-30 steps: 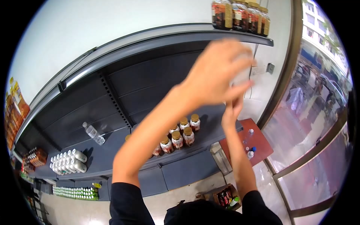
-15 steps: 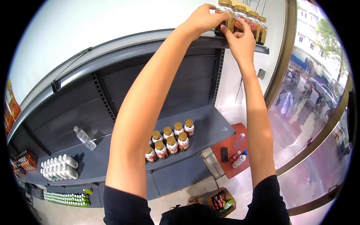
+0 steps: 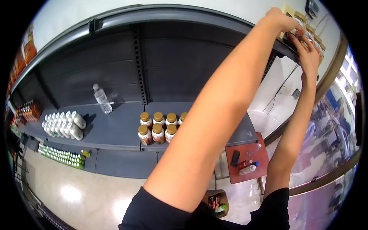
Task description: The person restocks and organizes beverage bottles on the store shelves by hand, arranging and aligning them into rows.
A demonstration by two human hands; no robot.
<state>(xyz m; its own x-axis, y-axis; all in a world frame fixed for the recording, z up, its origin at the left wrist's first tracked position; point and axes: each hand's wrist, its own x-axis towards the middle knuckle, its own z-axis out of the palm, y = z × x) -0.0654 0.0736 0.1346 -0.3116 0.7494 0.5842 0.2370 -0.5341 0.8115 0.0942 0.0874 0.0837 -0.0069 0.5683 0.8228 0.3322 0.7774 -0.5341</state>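
At the upper right, my left hand (image 3: 283, 21) reaches over the top shelf and its fingers curl round a gold-capped bottle (image 3: 300, 17) with dark contents. From below, my right hand (image 3: 309, 55) presses its thumb and fingers to the same bottle and lies close to the neighbouring ones. More gold-capped bottles (image 3: 317, 39) stand in a row just to the right, partly behind the right hand. On the lower shelf (image 3: 122, 130) are two rows of similar gold-capped bottles (image 3: 158, 133), and my left forearm hides some of them.
A clear water bottle (image 3: 102, 99) and a group of white bottles (image 3: 73, 130) stand left on the lower shelf. Small green bottles (image 3: 63, 158) line the level beneath. A red stool (image 3: 245, 176) holds a phone and several bottles; a cardboard box (image 3: 225, 205) sits on the floor.
The view has swung, so the shelves appear shifted and my hands sit farther right in the picture. Both hands stay at the gold-capped bottles on the top shelf.
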